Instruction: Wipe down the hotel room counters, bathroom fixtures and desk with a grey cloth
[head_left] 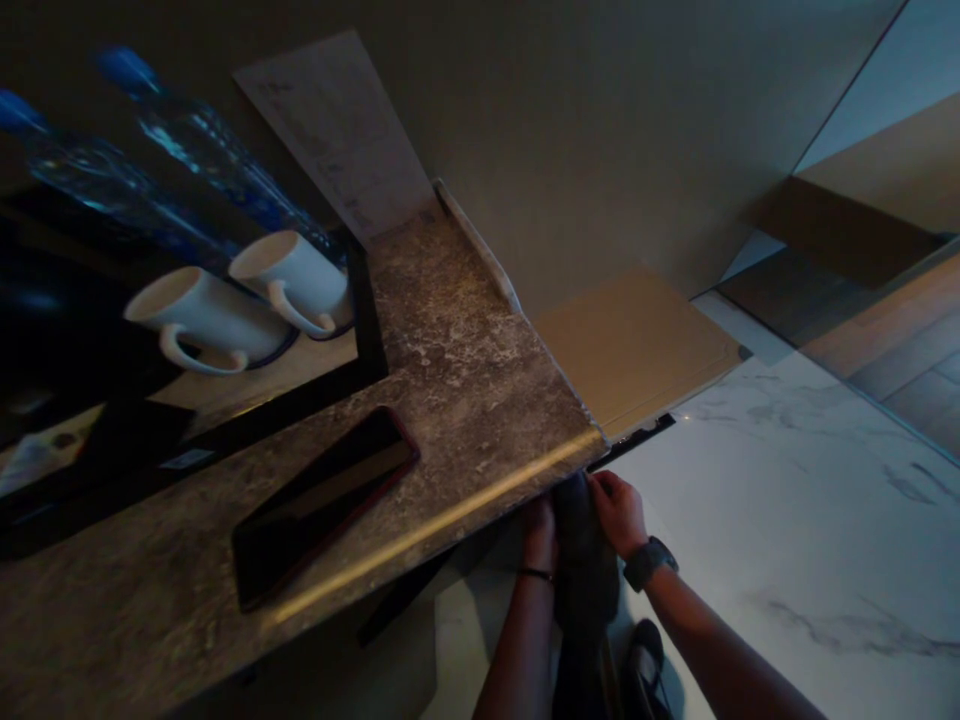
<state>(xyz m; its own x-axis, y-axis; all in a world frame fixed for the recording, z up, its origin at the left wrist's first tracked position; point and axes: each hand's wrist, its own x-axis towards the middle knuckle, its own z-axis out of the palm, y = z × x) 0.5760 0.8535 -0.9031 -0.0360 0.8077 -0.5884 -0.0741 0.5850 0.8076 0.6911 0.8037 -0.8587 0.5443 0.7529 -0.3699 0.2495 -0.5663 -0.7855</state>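
mottled brown countertop, white mugs, blue-capped bottles, grey-veined white floor

The right wrist wears a dark watch, the left a thin band.

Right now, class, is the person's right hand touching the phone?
Apart: the head view shows countertop between the right hand and the phone.

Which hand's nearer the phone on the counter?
Left. The left hand is by the counter's edge, right of the phone in view; the right hand is farther right.
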